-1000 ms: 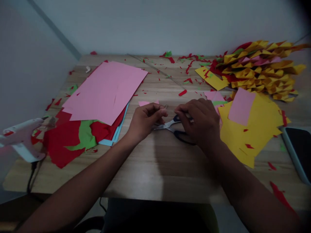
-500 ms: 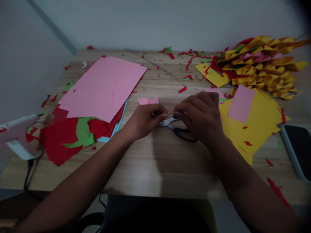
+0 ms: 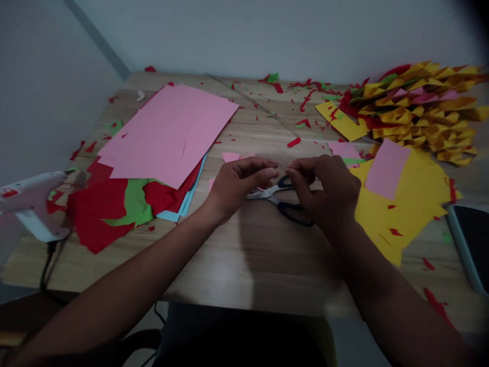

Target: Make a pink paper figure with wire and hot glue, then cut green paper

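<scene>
My left hand is above the middle of the table, thumb and fingertips drawn together. Facing it across a narrow gap, my right hand has thumb and forefinger pinched. Anything held in either hand is too small or faint to make out. Below both hands lies a pair of scissors with dark blue handles, blades pointing left; my right hand covers part of a handle. Small folded pink paper pieces lie just behind my left hand.
Pink sheets overlie red and blue paper at left, beside a white glue gun with its cord. Yellow sheets, a pink rectangle, a folded yellow paper piece and a phone are at right. Scraps litter the back.
My hands have moved slightly apart, and the fingers of my left hand have loosened and straightened a little. The view has shifted slightly; the scissors stay on the table.
</scene>
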`<control>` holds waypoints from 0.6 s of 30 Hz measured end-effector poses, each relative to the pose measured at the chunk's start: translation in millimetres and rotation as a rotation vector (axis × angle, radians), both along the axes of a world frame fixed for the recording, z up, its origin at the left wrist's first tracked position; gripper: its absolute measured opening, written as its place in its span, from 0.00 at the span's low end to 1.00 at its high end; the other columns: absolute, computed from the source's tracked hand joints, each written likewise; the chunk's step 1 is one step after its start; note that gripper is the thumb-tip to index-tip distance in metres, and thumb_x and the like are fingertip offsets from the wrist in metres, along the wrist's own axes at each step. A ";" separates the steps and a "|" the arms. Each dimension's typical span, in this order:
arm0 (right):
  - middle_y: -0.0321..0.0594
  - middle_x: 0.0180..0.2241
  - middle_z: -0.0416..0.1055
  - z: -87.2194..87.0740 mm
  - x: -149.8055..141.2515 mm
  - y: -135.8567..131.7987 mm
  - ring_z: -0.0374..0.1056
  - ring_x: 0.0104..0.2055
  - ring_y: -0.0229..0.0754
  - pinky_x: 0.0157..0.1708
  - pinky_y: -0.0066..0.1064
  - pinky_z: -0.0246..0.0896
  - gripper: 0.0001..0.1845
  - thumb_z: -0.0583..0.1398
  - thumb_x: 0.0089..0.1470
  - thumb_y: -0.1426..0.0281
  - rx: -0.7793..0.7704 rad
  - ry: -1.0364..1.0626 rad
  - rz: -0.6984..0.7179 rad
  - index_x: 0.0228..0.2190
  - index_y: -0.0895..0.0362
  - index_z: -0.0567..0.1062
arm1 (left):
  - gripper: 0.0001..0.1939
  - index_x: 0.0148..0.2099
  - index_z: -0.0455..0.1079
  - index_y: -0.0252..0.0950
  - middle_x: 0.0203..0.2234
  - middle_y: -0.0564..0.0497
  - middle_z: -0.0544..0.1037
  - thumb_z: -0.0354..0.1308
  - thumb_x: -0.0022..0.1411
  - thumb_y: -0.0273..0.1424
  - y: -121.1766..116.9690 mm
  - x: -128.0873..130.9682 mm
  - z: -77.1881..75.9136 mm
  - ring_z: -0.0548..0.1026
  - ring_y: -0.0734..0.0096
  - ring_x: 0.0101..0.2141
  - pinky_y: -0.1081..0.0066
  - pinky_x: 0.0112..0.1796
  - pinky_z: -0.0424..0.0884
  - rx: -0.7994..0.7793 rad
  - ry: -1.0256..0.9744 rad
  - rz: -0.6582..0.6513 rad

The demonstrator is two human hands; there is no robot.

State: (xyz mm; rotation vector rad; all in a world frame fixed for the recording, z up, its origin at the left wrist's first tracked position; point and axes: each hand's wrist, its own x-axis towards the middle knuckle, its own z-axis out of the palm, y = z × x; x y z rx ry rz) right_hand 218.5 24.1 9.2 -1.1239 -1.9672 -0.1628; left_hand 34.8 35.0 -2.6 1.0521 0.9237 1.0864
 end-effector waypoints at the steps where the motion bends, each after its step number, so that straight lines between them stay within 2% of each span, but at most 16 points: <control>1: 0.35 0.24 0.75 0.2 -2.6 -1.9 0.68 0.26 0.40 0.32 0.35 0.59 0.05 0.62 0.60 0.69 -0.006 0.011 0.010 0.31 0.54 0.75 | 0.14 0.38 0.80 0.37 0.31 0.52 0.82 0.71 0.52 0.40 -1.7 1.5 -1.5 0.76 0.77 0.27 0.73 0.34 0.74 -0.010 -0.033 0.007; 5: 0.33 0.23 0.75 -2.1 -11.7 -7.9 0.67 0.24 0.37 0.31 0.32 0.60 0.04 0.63 0.59 0.70 -0.050 0.070 0.077 0.31 0.54 0.75 | 0.12 0.38 0.79 0.38 0.30 0.53 0.81 0.69 0.55 0.40 -6.6 5.2 -5.8 0.76 0.76 0.27 0.73 0.34 0.74 -0.009 -0.130 0.068; 9: 0.33 0.25 0.77 -7.1 -15.4 -9.9 0.69 0.24 0.36 0.28 0.29 0.61 0.03 0.62 0.60 0.69 -0.107 0.101 0.100 0.34 0.54 0.77 | 0.09 0.33 0.76 0.37 0.26 0.56 0.78 0.69 0.55 0.36 -7.6 6.0 -5.6 0.75 0.77 0.26 0.73 0.32 0.74 0.028 -0.140 0.153; 18: 0.32 0.24 0.77 -9.8 -14.7 -11.6 0.68 0.21 0.34 0.24 0.26 0.59 0.04 0.62 0.58 0.68 -0.185 0.105 0.025 0.33 0.54 0.78 | 0.12 0.30 0.71 0.36 0.23 0.55 0.77 0.69 0.54 0.37 -7.8 2.8 3.2 0.76 0.76 0.24 0.74 0.28 0.74 0.228 0.191 0.259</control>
